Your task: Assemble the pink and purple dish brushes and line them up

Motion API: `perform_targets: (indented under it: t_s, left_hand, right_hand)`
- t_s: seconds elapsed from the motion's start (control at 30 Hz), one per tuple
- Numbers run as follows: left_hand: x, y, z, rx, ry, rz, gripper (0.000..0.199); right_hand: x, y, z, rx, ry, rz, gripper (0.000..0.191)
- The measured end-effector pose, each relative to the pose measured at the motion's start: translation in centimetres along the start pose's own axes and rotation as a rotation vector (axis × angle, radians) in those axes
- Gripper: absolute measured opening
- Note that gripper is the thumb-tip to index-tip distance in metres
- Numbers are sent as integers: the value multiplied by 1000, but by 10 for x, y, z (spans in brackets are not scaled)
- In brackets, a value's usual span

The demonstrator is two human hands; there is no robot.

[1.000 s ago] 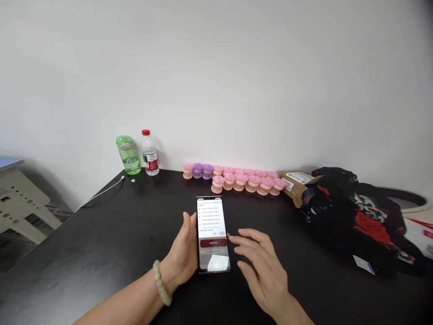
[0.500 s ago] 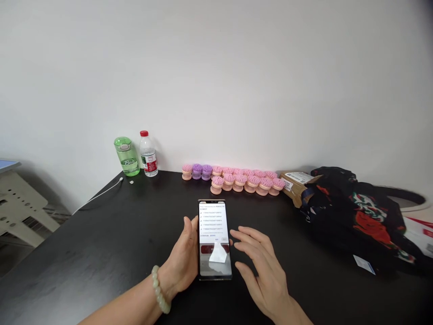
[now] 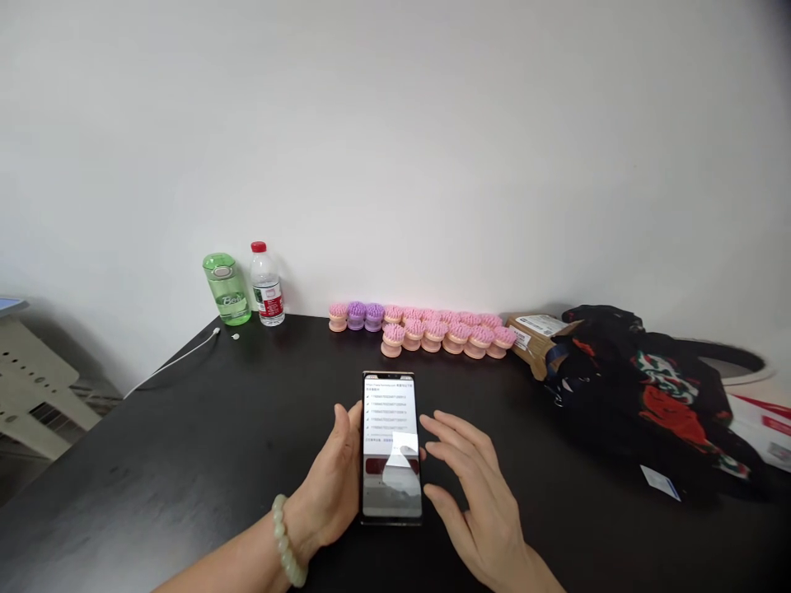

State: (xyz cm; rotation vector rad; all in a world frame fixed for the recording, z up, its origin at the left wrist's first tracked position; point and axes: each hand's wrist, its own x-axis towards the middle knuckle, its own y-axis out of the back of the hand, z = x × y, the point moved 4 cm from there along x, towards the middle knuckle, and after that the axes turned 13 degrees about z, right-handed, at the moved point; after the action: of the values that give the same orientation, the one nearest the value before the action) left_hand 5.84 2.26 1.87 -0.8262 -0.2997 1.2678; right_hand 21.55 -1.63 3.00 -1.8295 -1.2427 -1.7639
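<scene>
Over the near middle of the black worktop (image 3: 203,461), there it was: a lit smartphone (image 3: 390,412), cradled by the left hand (image 3: 330,486), fingers wrapped behind it! Just beside its right edge hovered the right hand (image 3: 485,494), fingers curved and loosely parted. Farther off, pink bristled brushes (image 3: 435,333) stood in rows, two purple ones (image 3: 357,313) toward the left.

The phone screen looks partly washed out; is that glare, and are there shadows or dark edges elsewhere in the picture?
Head view: yes, it looks like glare, a pale patch over the lower part of the smartphone in the left hand; head view: a faint shadow on the wall beside the red-capped bottle; head view: the top-right corner darkens.
</scene>
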Motion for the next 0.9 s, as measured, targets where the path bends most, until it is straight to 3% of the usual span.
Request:
perform_targets:
  t_s: [0.9]
  left_hand:
    - [-4,-1,-3,48,15,-121,67]
  right_hand:
    - [5,-4,-3,-31,2,-1,35]
